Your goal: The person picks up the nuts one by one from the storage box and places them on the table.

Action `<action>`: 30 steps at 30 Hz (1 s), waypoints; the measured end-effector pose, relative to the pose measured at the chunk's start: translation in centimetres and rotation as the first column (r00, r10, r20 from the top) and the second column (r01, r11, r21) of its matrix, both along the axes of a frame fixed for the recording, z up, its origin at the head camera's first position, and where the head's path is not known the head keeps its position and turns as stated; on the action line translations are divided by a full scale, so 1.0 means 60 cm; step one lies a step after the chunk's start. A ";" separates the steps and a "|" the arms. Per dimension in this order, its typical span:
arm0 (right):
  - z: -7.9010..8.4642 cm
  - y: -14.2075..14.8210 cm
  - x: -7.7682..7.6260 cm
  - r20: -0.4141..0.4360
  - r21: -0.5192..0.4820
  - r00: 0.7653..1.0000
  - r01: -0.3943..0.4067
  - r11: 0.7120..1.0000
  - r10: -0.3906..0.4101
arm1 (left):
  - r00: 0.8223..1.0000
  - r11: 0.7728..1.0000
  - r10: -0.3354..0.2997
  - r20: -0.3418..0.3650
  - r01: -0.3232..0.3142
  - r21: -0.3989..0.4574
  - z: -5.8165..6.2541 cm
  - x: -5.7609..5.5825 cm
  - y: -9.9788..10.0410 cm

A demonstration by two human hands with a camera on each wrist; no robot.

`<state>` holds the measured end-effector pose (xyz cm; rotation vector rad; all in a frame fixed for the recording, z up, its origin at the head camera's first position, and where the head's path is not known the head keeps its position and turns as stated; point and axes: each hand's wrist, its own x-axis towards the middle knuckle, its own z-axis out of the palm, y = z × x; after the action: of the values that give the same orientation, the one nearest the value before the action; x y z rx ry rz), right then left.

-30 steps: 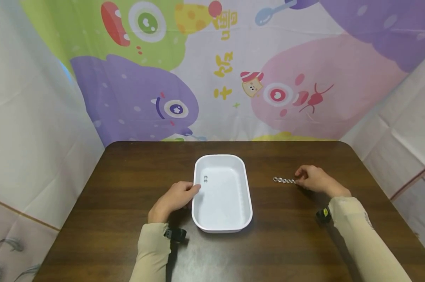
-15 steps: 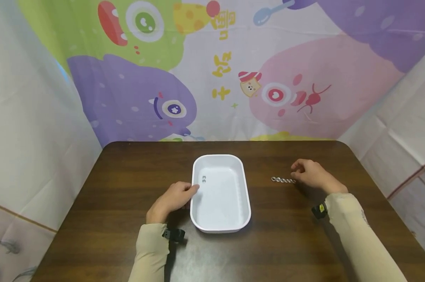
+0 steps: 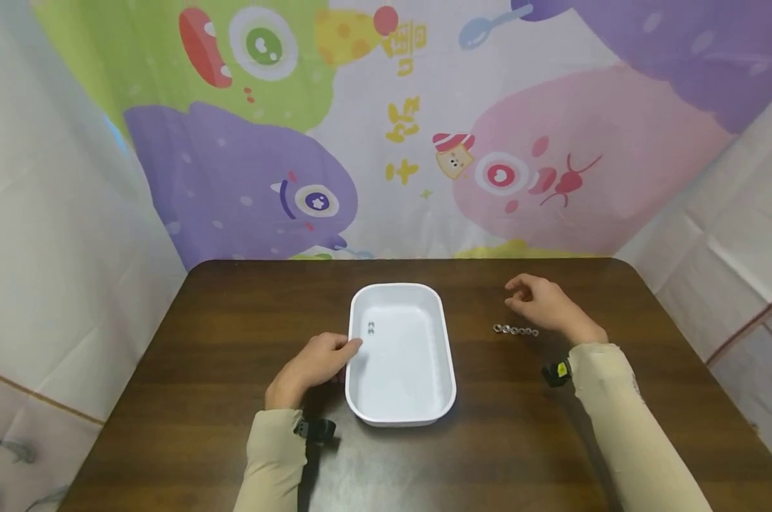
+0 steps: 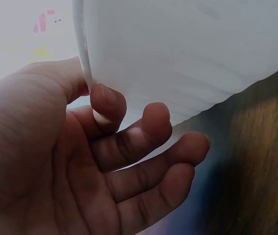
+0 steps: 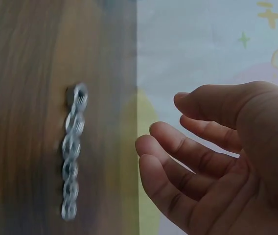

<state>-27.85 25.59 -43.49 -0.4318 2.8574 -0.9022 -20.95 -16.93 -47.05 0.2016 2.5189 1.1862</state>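
My left hand (image 3: 315, 363) pinches the left rim of a white rectangular tray (image 3: 451, 355). The left wrist view shows the thumb over the rim and the fingertips (image 4: 156, 117) against the outer wall of the tray (image 4: 178, 49). Two small metal nuts (image 3: 371, 328) lie inside near its left wall. To the right of the tray, several metal nuts (image 3: 516, 330) form a row on the table, shown lengthwise as nuts (image 5: 71, 147) in the right wrist view. Beyond the row hovers my right hand (image 3: 542, 306), fingers loosely bent and thumb apart, holding nothing visible.
The brown wooden table (image 3: 245, 306) has rounded far corners. A cartoon-printed cloth (image 3: 386, 213) hangs along its far edge, with pale cloth walls (image 3: 59, 213) on both sides.
My right hand has lifted off the right end of the nut row and moved left and farther back. The left hand and tray stay in place.
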 end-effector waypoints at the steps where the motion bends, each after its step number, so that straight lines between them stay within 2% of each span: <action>1: -0.001 -0.005 -0.001 0.000 -0.012 1.000 -0.004 1.000 0.004 | 1.000 1.000 0.000 -0.001 0.000 -0.003 -0.001 0.001 0.000; 6: 0.001 -0.043 -0.009 -0.002 -0.044 1.000 -0.011 0.999 0.011 | 1.000 1.000 -0.005 -0.011 0.005 -0.008 -0.003 0.003 0.000; 19: 0.034 -0.136 -0.026 0.019 -0.107 0.998 -0.053 0.993 0.055 | 1.000 1.000 -0.013 -0.021 0.013 -0.011 -0.002 -0.002 -0.001; 30: 0.034 -0.196 -0.038 0.053 -0.165 0.991 -0.109 0.980 0.119 | 1.000 1.000 0.001 -0.012 -0.001 -0.027 0.000 -0.001 0.001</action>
<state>-30.12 13.82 -41.43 -0.5677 2.6826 -1.1089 -20.99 -16.90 -47.03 0.2011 2.5438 1.1537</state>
